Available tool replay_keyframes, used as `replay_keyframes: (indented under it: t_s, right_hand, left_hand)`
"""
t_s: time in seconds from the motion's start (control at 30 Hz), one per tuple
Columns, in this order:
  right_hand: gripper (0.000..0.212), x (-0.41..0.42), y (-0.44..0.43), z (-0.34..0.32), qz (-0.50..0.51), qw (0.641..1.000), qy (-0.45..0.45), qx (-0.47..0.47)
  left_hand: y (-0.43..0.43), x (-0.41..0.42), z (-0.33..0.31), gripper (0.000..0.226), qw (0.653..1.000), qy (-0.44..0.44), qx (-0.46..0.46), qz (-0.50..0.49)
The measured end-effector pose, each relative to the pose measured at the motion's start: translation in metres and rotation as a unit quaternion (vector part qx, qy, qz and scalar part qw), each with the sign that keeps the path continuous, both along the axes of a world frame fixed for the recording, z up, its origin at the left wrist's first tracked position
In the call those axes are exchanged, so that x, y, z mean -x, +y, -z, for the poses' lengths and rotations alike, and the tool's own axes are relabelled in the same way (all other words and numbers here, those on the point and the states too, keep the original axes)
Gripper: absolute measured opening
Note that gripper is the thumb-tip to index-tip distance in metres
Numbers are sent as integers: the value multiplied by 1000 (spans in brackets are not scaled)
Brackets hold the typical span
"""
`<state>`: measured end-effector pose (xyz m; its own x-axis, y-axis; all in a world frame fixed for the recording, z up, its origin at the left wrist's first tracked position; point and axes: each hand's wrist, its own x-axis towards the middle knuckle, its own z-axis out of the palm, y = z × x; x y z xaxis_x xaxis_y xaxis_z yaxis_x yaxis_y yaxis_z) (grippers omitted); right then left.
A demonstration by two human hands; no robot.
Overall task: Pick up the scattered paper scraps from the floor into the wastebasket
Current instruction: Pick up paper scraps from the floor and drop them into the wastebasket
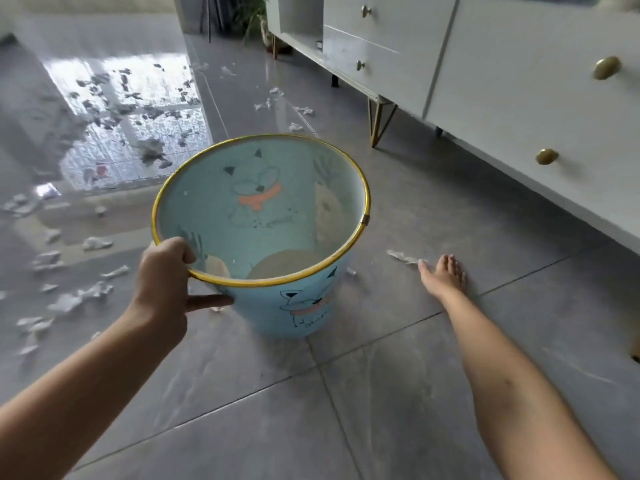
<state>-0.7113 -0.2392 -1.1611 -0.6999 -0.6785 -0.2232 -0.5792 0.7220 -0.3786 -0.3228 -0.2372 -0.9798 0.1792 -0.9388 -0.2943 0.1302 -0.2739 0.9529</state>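
With the left grip (166, 271) curled over the rim of the wastebasket (263, 306) on the glossy floor (346, 393) and the right grip (443, 277) spread flat, touching a paper scrap (403, 257) beside it, the thin scrap could skid away rather than lift.

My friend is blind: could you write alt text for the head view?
A person's left-hand grip holds a blue wastebasket by its yellow rim, while the open right-hand grip stretches toward a paper scrap on the grey floor. More scraps lie scattered left; a white cabinet stands right.
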Motion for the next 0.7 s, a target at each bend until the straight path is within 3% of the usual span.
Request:
replay_keyframes:
  t_s: [0.2, 0.37, 0.47, 0.57, 0.7]
  right_hand:
    - [84, -76, -54, -2, -109, 989, -44, 87]
    - [107, -135, -76, -4, -150, 988, -37, -16]
    - [76, -160, -85, 2, -152, 988, -15, 26]
    - [38, -182, -74, 16, -175, 966, 14, 190]
    - [29, -190, -43, 9, -179, 947, 5, 268]
  left_hand:
    - [-5, -41, 5, 18, 999, -1, -18, -42]
    - [-3, -56, 6, 21, 998, 6, -16, -54]
    - [-2, -64, 5, 20, 998, -8, -20, -57]
    - [-1, -71, 4, 19, 998, -22, -22, -56]
    - [3, -76, 4, 17, 998, -26, -22, -46]
